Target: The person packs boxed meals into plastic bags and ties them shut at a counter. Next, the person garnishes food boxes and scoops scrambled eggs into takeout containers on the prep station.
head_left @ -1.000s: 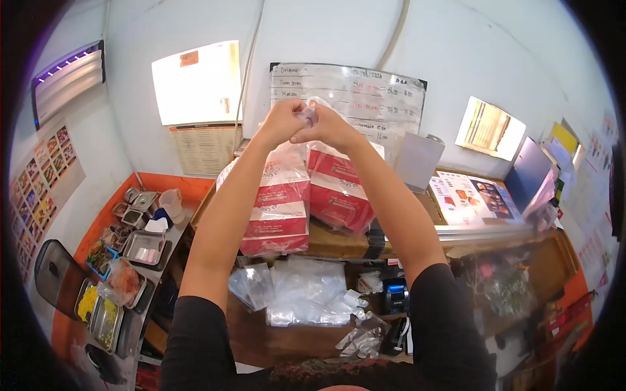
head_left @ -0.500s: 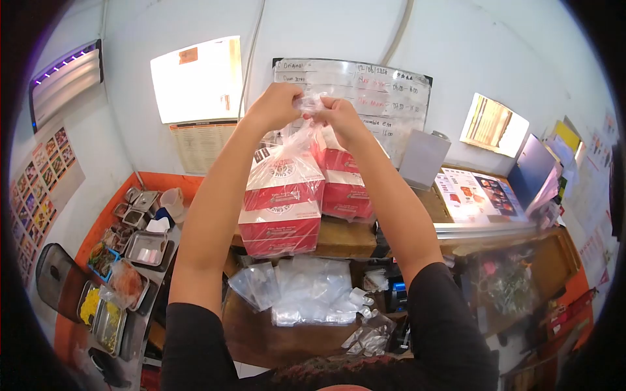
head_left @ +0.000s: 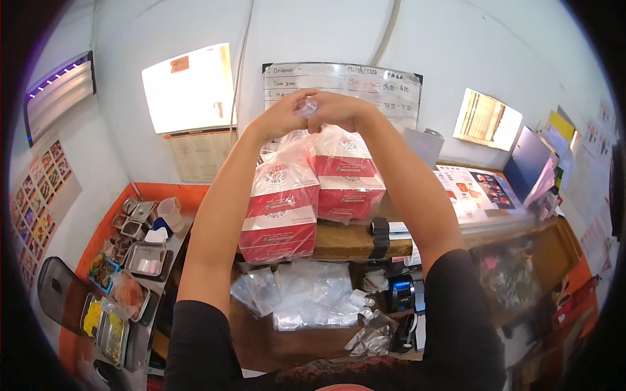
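My left hand (head_left: 285,117) and my right hand (head_left: 339,112) meet above the counter, fingers closed on the gathered top of a clear plastic bag (head_left: 295,148). A tuft of the plastic sticks up between them. Inside the bag, two stacked red and white food boxes (head_left: 279,225) stand at the counter's front edge. Beside and slightly behind them is another stack of red and white boxes (head_left: 347,192), also under clear plastic. My fingertips partly hide each other, so the exact grip on the plastic cannot be made out.
Below the wooden counter (head_left: 345,246) lie flat clear bags (head_left: 316,296) and a black and blue device (head_left: 401,293). Metal trays (head_left: 145,259) with ingredients line the left bench. A whiteboard (head_left: 404,81) hangs behind; a printed menu (head_left: 479,189) lies at right.
My hands have come closer together, with the right crossing toward the left over the bag's twisted top. The view has shifted slightly, showing more of the right-hand boxes and counter edge.
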`<move>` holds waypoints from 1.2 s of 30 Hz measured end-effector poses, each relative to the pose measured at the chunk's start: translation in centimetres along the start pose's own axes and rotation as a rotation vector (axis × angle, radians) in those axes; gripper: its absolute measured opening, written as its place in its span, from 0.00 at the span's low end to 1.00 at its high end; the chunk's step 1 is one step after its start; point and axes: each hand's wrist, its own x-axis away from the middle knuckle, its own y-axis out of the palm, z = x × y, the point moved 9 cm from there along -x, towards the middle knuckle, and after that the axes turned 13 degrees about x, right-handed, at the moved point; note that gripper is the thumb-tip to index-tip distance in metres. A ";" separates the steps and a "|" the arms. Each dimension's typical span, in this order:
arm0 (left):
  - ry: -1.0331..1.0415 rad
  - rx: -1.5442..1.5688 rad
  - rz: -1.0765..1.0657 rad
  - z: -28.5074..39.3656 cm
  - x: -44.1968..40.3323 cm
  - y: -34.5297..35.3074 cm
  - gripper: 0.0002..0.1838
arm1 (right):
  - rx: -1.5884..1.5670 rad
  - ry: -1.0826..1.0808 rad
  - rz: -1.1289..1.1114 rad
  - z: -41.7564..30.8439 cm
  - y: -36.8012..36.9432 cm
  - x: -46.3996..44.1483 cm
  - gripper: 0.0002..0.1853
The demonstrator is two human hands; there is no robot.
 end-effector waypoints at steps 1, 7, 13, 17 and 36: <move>-0.002 0.003 -0.005 -0.5 -0.2 -0.2 0.36 | 0.072 0.070 0.024 0.8 -0.3 -0.1 0.17; -0.095 -0.008 0.004 -3.3 -0.1 -1.2 0.22 | -0.047 0.201 0.339 1.2 -1.1 3.4 0.27; -0.123 0.182 -0.006 -4.5 0.5 -1.6 0.15 | -0.372 0.180 0.419 5.2 -1.6 3.3 0.25; -0.168 0.467 -0.001 -5.9 0.0 -1.7 0.10 | -0.602 0.124 0.121 5.4 0.6 3.1 0.27; -0.069 -0.290 -0.020 -3.4 1.2 0.7 0.11 | -0.534 0.227 0.598 8.6 0.2 4.8 0.29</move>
